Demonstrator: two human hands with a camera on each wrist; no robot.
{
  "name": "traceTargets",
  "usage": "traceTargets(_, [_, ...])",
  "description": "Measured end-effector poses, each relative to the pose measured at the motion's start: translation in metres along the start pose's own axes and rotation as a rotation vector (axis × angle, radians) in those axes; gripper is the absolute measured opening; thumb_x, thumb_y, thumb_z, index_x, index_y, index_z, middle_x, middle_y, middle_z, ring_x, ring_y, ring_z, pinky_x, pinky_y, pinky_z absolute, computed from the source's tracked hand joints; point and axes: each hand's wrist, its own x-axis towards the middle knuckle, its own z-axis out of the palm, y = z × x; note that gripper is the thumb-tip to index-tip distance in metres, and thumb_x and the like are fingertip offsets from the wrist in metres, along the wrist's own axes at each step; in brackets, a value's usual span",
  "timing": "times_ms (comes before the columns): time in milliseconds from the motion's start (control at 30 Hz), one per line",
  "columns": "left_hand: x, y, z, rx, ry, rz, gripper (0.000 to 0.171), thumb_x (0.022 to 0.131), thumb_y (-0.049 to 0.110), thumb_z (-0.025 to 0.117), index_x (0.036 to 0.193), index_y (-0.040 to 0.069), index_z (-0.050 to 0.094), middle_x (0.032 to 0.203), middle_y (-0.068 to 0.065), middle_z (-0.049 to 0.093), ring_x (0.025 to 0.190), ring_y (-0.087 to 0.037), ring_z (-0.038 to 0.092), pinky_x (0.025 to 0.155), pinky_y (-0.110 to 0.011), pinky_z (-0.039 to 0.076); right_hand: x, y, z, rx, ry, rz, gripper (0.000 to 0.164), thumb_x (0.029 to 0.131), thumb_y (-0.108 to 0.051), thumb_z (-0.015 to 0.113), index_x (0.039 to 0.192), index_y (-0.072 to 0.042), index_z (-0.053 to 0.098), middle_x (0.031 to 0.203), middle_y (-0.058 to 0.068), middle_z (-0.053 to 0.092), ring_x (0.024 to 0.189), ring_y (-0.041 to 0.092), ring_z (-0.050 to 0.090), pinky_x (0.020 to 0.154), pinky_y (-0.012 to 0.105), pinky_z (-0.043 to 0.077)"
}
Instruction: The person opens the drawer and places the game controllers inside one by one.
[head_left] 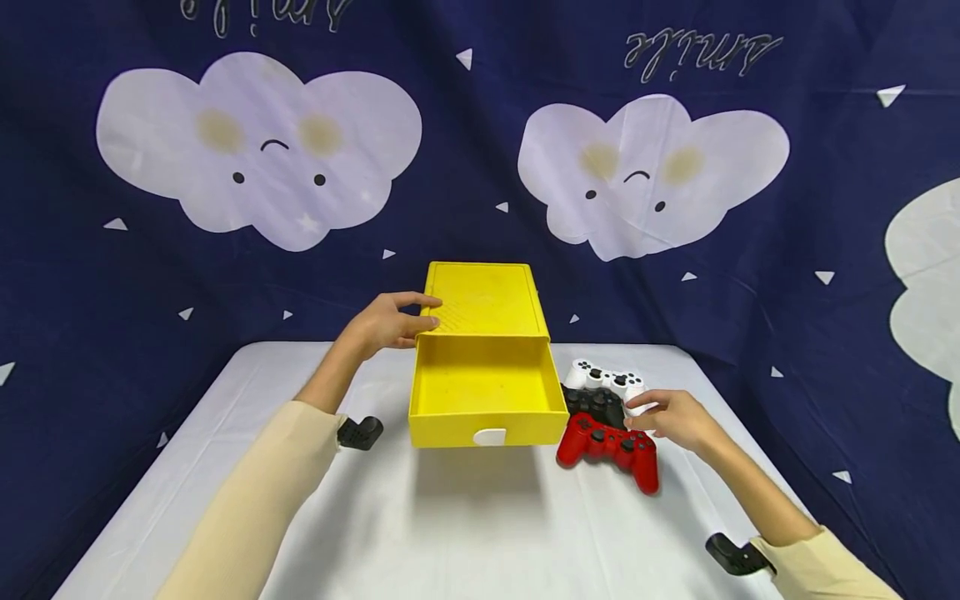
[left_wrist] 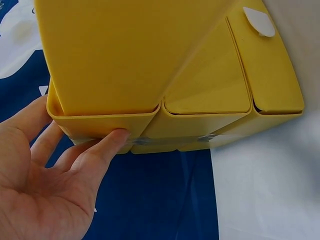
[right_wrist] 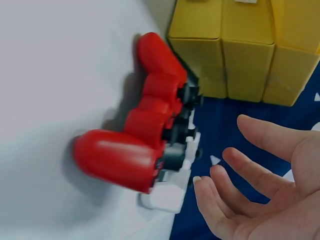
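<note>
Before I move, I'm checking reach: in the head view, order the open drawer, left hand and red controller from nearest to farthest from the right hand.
1. Red controller: just left of the right hand.
2. Open drawer: farther left, past the controller.
3. Left hand: farthest across, at the yellow box's left side.

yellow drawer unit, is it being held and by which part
The left hand touches the drawer unit at its upper left edge, top and side; no clear grip shows. The right hand holds nothing.
</note>
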Motion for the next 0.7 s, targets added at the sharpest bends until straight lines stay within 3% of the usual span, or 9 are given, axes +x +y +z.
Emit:
traceTargets(133, [0.0,0.0,0.001,0.003,0.001,0.002,0.05,0.096,0.023,0.072,0.144,0.022,0.058,0.153,-0.009,0.048,0.128,-0.033,0.059,0.104,-0.046,0.054,0.0,0.011,0.004,0.005,0.015,0.035,0.048,0.084,-0.02,0.08,0.122,0.005,0.067,0.089,0.005,0.076,0.085,0.021,0.068,0.074,0.031,0.054])
traceTargets(267, [0.0,0.0,0.001,0.006,0.005,-0.002,0.05,0.096,0.023,0.072,0.144,0.022,0.058,0.153,-0.009,0.048,0.128,-0.033,0.059,0.103,-0.046,0.054,0.001,0.02,0.009,-0.008,0.042,0.049,0.051,0.081,-0.021,0.082,0.123,0.004,0.067,0.097,0.013,0.074,0.088,0.022,0.065,0.075,0.031,0.053])
traceTargets(533, [0.0,0.0,0.0,0.009,0.004,-0.004,0.05,0.097,0.023,0.072,0.144,0.022,0.058,0.155,-0.009,0.046,0.128,-0.032,0.058,0.104,-0.046,0.054,0.001,0.03,0.019,-0.042,0.05,0.086,0.058,0.078,-0.022,0.085,0.127,0.001,0.066,0.123,0.035,0.064,0.112,0.043,0.062,0.088,0.049,0.053])
traceTargets(700, [0.0,0.001,0.0,0.009,0.001,-0.003,0.05,0.096,0.022,0.072,0.144,0.022,0.058,0.155,-0.008,0.047,0.128,-0.033,0.059,0.104,-0.047,0.054,0.001,0.035,0.024,-0.029,0.053,0.088,0.064,0.076,-0.02,0.086,0.131,0.002,0.063,0.113,0.03,0.067,0.101,0.034,0.064,0.078,0.038,0.051])
